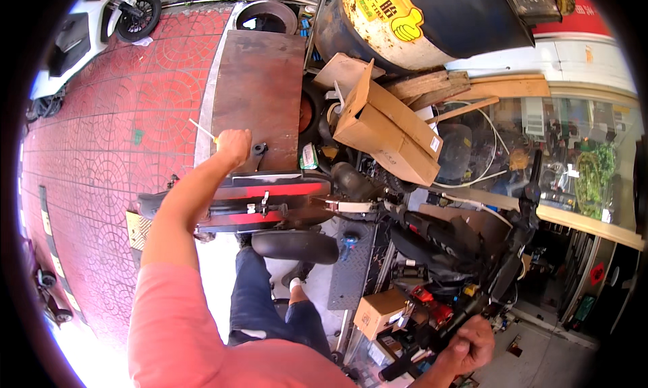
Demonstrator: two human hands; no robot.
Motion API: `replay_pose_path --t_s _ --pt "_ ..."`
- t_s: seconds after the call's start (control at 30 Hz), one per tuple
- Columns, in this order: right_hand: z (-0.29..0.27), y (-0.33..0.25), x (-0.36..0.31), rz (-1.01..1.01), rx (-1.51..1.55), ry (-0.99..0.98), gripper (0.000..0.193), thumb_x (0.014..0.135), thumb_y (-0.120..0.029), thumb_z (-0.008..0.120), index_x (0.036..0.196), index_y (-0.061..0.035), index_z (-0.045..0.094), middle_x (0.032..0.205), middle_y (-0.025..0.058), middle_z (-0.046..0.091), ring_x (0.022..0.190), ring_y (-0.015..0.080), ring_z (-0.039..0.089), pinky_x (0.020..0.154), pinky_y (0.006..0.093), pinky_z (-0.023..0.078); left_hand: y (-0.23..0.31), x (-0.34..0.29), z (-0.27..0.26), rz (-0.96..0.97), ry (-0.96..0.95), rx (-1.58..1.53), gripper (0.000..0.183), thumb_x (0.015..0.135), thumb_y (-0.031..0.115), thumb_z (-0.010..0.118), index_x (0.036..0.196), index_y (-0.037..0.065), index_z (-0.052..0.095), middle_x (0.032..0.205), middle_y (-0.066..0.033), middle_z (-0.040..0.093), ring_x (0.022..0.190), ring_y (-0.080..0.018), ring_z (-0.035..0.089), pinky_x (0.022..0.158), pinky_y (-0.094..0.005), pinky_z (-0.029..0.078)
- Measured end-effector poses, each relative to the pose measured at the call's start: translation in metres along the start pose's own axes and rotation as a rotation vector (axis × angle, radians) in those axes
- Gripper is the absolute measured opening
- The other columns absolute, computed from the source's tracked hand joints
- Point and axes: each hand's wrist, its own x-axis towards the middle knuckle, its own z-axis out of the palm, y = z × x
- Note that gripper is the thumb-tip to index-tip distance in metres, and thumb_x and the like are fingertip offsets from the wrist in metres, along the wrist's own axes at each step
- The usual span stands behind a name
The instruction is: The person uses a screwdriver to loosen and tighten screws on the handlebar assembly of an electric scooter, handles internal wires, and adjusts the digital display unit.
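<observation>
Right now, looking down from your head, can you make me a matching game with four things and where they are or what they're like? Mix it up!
Things:
1. left hand
2. scooter
3. big box
4. drum

Clues:
A. brown cardboard, with a small white label
B. has a yellow thumbs-up sign
C. white and black, at the top left
D. holding a thin, pale rod

Right pairs: 1-D, 2-C, 3-A, 4-B.

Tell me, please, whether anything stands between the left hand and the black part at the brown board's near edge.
Nothing visible does: only bare board shows between the left hand and the black part; the hand's slim tool points away.
</observation>
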Motion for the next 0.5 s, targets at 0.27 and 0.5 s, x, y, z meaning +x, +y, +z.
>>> replay_pose_path --t_s 0.27,0.5 --pt "-0.013 -0.009 0.044 -0.139 -0.018 -0.212 0.044 0.082 -0.037 0.088 0.103 -0.0001 0.077 0.069 0.0029 0.053 0.056 0.0141 0.048 0.053 0.0292 0.035 0.103 -0.188 -0.265 0.386 0.461 -0.603 0.031 0.085 0.027 0.079 0.102 0.002 0.072 0.085 -0.0188 0.072 0.074 -0.0351 0.071 0.070 -0.0444 0.056" --pt "-0.059 -0.054 0.140 -0.522 -0.184 -0.099 0.069 0.071 -0.036 0.092 0.129 -0.0055 0.071 0.099 0.0097 0.066 0.073 0.0283 0.069 0.063 0.0376 0.055 0.258 -0.363 -0.406 0.968 0.703 -0.816 0.031 0.078 0.007 0.085 0.103 -0.003 0.071 0.081 -0.0091 0.067 0.064 -0.0113 0.058 0.056 -0.0284 0.047"
